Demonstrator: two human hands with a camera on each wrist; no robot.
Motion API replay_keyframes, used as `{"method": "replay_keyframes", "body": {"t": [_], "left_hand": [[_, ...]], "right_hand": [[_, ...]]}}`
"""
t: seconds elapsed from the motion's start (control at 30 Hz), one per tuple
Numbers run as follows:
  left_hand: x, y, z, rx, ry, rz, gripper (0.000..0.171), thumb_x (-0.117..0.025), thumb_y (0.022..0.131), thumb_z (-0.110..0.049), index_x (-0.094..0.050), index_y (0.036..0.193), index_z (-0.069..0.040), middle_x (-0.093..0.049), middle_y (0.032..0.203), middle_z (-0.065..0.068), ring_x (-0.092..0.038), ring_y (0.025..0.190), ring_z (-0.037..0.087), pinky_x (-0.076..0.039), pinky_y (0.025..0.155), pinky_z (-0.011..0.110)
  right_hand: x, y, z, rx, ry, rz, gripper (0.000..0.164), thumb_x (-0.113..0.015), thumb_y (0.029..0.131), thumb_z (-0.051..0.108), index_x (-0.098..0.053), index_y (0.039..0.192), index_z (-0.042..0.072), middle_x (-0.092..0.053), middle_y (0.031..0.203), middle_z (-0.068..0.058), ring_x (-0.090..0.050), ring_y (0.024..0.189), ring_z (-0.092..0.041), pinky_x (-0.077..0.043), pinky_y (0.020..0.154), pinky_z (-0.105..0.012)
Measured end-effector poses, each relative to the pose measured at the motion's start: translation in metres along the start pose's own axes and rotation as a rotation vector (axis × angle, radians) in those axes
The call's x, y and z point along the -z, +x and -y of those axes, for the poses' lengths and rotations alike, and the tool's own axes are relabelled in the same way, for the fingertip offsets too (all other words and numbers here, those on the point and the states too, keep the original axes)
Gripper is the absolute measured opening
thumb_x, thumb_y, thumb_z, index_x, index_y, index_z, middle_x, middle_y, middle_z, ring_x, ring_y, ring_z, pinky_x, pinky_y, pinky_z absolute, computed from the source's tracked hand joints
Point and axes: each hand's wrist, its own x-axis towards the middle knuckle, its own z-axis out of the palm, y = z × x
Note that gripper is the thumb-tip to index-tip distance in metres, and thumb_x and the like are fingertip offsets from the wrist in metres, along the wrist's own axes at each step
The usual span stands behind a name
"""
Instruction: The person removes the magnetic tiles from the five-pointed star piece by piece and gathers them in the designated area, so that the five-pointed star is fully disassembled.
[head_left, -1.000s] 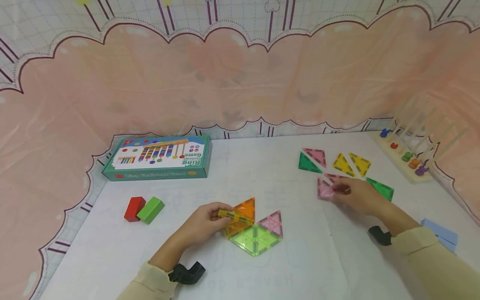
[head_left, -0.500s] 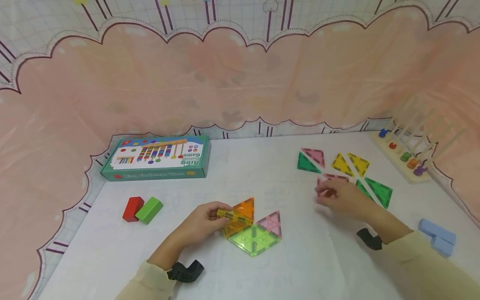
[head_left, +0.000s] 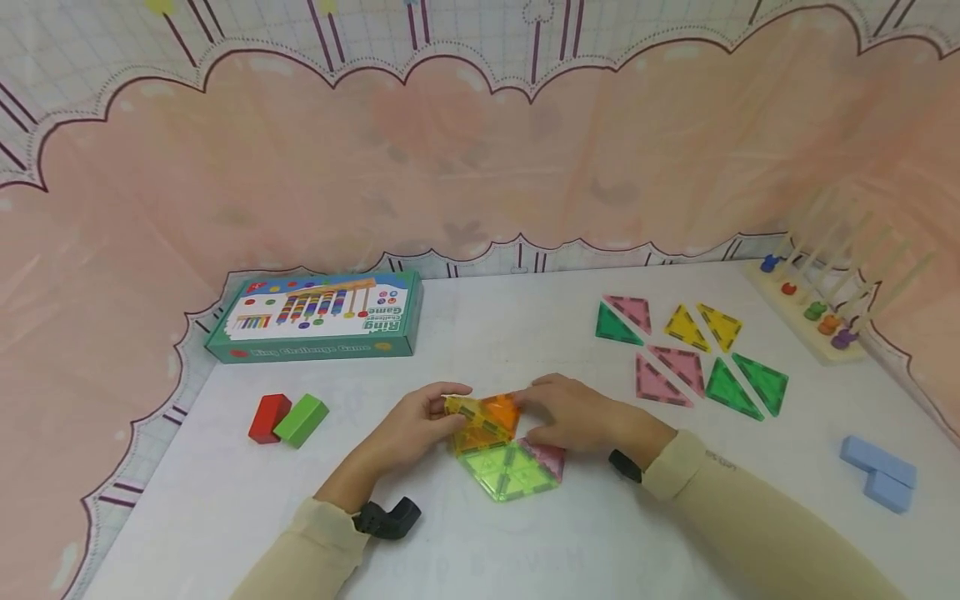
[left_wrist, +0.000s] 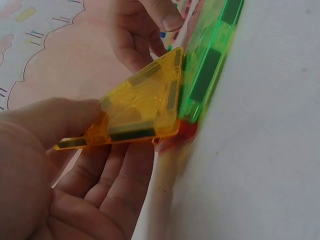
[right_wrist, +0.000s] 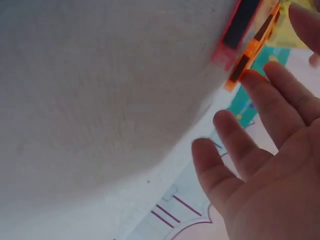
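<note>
Near the table's middle lies a group of see-through magnetic triangle tiles: orange tiles (head_left: 501, 410), light green tiles (head_left: 517, 475) and a pink tile (head_left: 551, 457). My left hand (head_left: 416, 429) pinches a yellow-orange triangle tile (left_wrist: 140, 107) between thumb and fingers, tilted up at the group's left side. In the left wrist view its corner meets the edge of a green tile (left_wrist: 207, 70). My right hand (head_left: 573, 414) is at the group's right side with fingers extended, a fingertip touching the orange tile (right_wrist: 242, 67). Its thumb is beside the pink tile and partly hides it.
Back right lie more triangle tiles: pink (head_left: 663, 379), green (head_left: 759, 383) and yellow (head_left: 686, 329). A wooden peg stand (head_left: 813, 321) stands beyond them. A game box (head_left: 315, 317), red block (head_left: 268, 418) and green block (head_left: 302, 421) are left; blue blocks (head_left: 877, 471) lie right.
My right hand has left the pink tiles at back right and come left to the middle group. My left hand keeps its tile, raised slightly; the orange tile's tip has shifted right.
</note>
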Motion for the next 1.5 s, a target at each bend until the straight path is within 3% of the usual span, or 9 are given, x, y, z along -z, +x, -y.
{"method": "replay_keyframes", "body": {"t": [0.2,0.33,0.47,0.57,0.83,1.07,1.23,1.33,1.5], "left_hand": [[-0.005,0.010,0.000,0.022,-0.105,-0.129,0.045,-0.064,0.083,-0.025,-0.048,0.125,-0.021,-0.061,0.091,0.003,-0.056,0.080,0.018,-0.045,0.069,0.029],[-0.010,0.017,-0.001,0.038,-0.166,-0.192,0.044,-0.065,0.082,-0.023,-0.049,0.122,-0.019,-0.061,0.098,0.002,-0.058,0.088,0.015,-0.048,0.076,0.029],[-0.013,0.021,-0.003,0.037,-0.157,-0.162,0.040,-0.064,0.083,-0.025,-0.050,0.120,-0.018,-0.061,0.103,0.000,-0.057,0.094,0.013,-0.046,0.081,0.030],[-0.013,0.020,-0.003,0.041,-0.133,-0.109,0.034,-0.064,0.083,-0.023,-0.051,0.114,-0.016,-0.060,0.105,-0.001,-0.056,0.095,0.013,-0.045,0.083,0.031],[-0.009,0.019,0.002,0.034,-0.110,-0.028,0.028,-0.063,0.083,-0.014,-0.048,0.106,-0.012,-0.060,0.103,0.002,-0.055,0.095,0.016,-0.044,0.084,0.032],[-0.009,0.012,-0.013,0.025,-0.139,-0.020,0.025,-0.063,0.081,-0.006,-0.047,0.100,-0.007,-0.059,0.095,0.004,-0.055,0.090,0.017,-0.045,0.080,0.030],[-0.007,0.005,-0.028,0.023,-0.104,-0.021,0.023,-0.063,0.081,-0.004,-0.047,0.098,-0.005,-0.057,0.092,0.005,-0.054,0.087,0.018,-0.045,0.078,0.029],[-0.007,0.006,-0.027,0.012,-0.109,-0.026,0.023,-0.063,0.081,-0.003,-0.047,0.098,-0.004,-0.057,0.092,0.005,-0.054,0.087,0.017,-0.045,0.077,0.029],[-0.009,0.012,-0.008,-0.002,-0.155,-0.071,0.027,-0.065,0.080,-0.003,-0.045,0.098,-0.005,-0.058,0.090,0.004,-0.053,0.085,0.017,-0.045,0.075,0.030]], "right_hand": [[-0.002,-0.015,0.005,0.003,-0.045,-0.045,0.044,-0.065,0.080,0.031,-0.056,0.121,0.017,-0.053,0.117,0.005,-0.041,0.113,-0.017,-0.034,0.095,-0.039],[-0.005,-0.025,0.008,0.033,0.079,-0.024,0.032,-0.064,0.081,0.027,-0.060,0.111,0.015,-0.057,0.103,0.010,-0.048,0.100,-0.010,-0.039,0.090,-0.034],[-0.007,-0.031,0.009,0.076,0.222,0.026,0.025,-0.064,0.082,0.029,-0.059,0.104,0.019,-0.056,0.088,0.015,-0.051,0.082,-0.006,-0.045,0.076,-0.026],[-0.007,-0.029,0.010,0.064,0.290,0.035,0.023,-0.064,0.082,0.033,-0.058,0.102,0.024,-0.056,0.086,0.015,-0.050,0.079,-0.008,-0.044,0.071,-0.025],[0.003,0.007,0.012,0.002,0.462,-0.003,0.014,-0.065,0.081,0.025,-0.059,0.093,0.026,-0.044,0.128,0.011,-0.043,0.112,-0.014,-0.038,0.090,-0.038],[0.002,0.025,0.014,-0.017,0.412,0.049,0.015,-0.065,0.079,0.015,-0.057,0.088,0.023,-0.056,0.096,0.009,-0.047,0.091,-0.015,-0.039,0.084,-0.034],[0.000,0.027,0.017,-0.028,0.359,0.027,0.021,-0.063,0.078,0.003,-0.054,0.085,0.020,-0.054,0.092,0.007,-0.048,0.089,-0.015,-0.041,0.081,-0.030],[-0.001,0.027,0.017,-0.026,0.327,0.023,0.022,-0.062,0.078,0.001,-0.052,0.084,0.020,-0.054,0.090,0.007,-0.048,0.087,-0.015,-0.042,0.078,-0.029],[-0.003,0.027,0.013,-0.029,0.282,0.013,0.020,-0.065,0.078,0.006,-0.051,0.083,0.020,-0.053,0.086,0.005,-0.048,0.083,-0.015,-0.042,0.073,-0.028]]}}
